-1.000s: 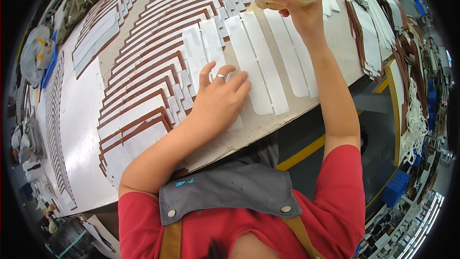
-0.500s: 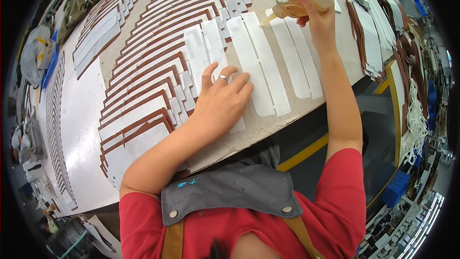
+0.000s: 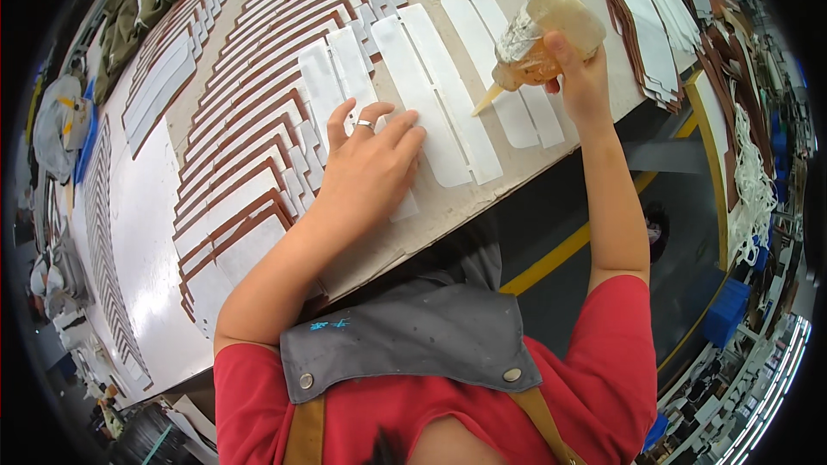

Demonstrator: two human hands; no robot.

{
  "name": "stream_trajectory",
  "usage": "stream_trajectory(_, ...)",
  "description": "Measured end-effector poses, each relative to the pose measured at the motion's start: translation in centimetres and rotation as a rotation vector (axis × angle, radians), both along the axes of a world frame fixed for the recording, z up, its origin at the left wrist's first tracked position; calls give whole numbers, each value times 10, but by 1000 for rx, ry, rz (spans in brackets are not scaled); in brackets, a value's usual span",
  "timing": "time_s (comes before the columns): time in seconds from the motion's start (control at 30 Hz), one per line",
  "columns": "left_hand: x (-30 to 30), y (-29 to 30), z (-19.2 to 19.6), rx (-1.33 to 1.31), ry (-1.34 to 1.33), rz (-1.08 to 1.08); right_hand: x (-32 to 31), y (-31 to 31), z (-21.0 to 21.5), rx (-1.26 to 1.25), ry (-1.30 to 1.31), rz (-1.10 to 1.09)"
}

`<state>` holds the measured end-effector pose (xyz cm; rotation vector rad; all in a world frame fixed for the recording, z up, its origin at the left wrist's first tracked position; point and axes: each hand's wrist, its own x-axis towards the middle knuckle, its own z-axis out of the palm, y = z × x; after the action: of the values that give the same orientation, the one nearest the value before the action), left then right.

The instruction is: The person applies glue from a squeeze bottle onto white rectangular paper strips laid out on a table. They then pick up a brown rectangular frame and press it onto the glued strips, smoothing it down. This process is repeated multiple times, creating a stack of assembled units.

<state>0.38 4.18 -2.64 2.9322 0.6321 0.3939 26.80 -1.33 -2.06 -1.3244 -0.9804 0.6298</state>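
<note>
One see-through squeeze bottle (image 3: 564, 21), tipped in the air above the table in the right hand (image 3: 584, 76). Looks light, with some yellow-brown stuff near the neck, and likely soft enough to press in; best to hold by the fat body, not by the thin yellow nozzle (image 3: 488, 100), which may bend. Could be slippery if wet by the crinkly silver wrap (image 3: 517, 39). Set on a slant the long way, from the fat bottom, up and to the right, to the nozzle, pointing down and left. At the tip, very close to the right edge of the middle pair of white strips (image 3: 448, 86); cannot tell touching from just above. Held with right fingers curled round the body and the thumb pressed along it. To the left, a left hand (image 3: 370, 164) with a silver ring (image 3: 365, 124), fingers bent and spread apart, gripping nothing, resting over the left pair of white strips (image 3: 320, 77). Just under the bottle, a right pair of white strips (image 3: 514, 125). Farther left, many brown-edged white pieces (image 3: 250, 112) in overlapping rows on the pale table (image 3: 379, 245). Off right, a brown and white stack (image 3: 642, 47), then hanging white cords (image 3: 752, 198).
</note>
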Motion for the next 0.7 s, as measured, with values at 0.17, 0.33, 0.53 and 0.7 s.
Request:
stream_trajectory(0.17,0,-1,1,-13,-6,1,-3,-31,-2,-49,73,-18)
stream_trajectory(0.33,0,0,6,-42,1,-8,0,-53,-9,-125,100,11)
stream_trajectory(0.53,3,5,12,-130,24,-43,49,-14,-7,121,389,50)
stream_trajectory(0.7,19,12,23,-171,50,-37,66,48,7,119,19,-112)
